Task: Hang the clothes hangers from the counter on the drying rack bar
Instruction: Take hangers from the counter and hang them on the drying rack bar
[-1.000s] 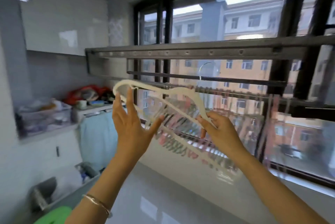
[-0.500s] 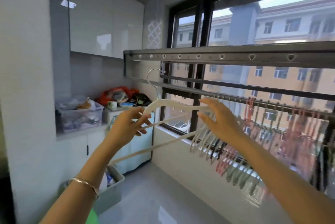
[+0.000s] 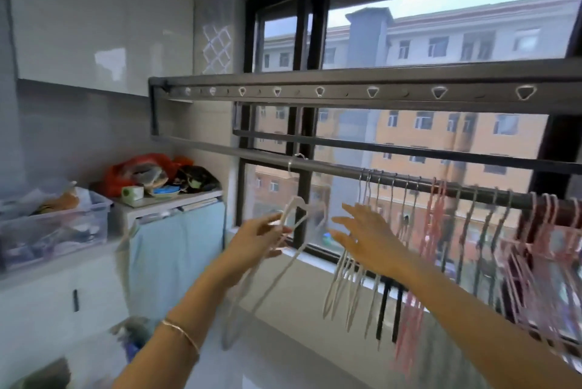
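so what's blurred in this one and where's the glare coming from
Head view: the white hanger pinched by the left hand is motion-smeared, as are the pink hangers near the right edge. Head view: the open right hand looks sharper. Head view: daylight from the window backlights the drying rack bar and leaves bright patches on the glossy wall cabinet.

Hangers (image 3: pixel 435 225) on bar (image 3: pixel 330 167), before window (image 3: pixel 441 36)

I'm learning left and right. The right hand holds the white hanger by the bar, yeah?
Not quite: the left hand holds the white hanger by the bar. The right hand is open, holding nothing. The head view shows it.
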`<action>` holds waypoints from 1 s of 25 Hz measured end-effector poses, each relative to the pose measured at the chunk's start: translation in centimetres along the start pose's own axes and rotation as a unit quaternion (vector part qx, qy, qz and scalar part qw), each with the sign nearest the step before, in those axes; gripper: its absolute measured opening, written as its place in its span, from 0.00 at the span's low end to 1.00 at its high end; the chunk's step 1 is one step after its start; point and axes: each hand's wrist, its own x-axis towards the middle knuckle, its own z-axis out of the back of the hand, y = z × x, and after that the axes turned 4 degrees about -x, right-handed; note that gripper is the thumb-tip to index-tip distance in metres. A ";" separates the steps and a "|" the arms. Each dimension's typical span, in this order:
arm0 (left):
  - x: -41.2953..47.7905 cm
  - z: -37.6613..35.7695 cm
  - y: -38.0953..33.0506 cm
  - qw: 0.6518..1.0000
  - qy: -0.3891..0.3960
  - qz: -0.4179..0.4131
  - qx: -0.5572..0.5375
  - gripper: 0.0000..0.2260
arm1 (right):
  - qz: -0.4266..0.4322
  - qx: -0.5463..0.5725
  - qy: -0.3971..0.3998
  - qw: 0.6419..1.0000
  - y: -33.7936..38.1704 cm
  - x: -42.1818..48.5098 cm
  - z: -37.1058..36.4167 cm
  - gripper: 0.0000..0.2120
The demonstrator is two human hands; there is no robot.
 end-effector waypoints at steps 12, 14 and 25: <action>10.4 -6.3 2.3 0.986 0.120 -0.017 -0.113 0.13 | -0.136 -0.002 -0.015 0.991 0.7 0.0 -2.3 0.20; 10.6 -7.3 3.0 0.987 0.119 -0.009 -0.105 0.12 | -0.140 0.006 -0.012 0.990 1.0 -0.3 -2.3 0.21; 5.6 -9.9 0.4 0.981 0.118 -0.098 0.118 0.28 | -0.162 0.037 -0.077 0.983 -0.9 -6.1 0.6 0.23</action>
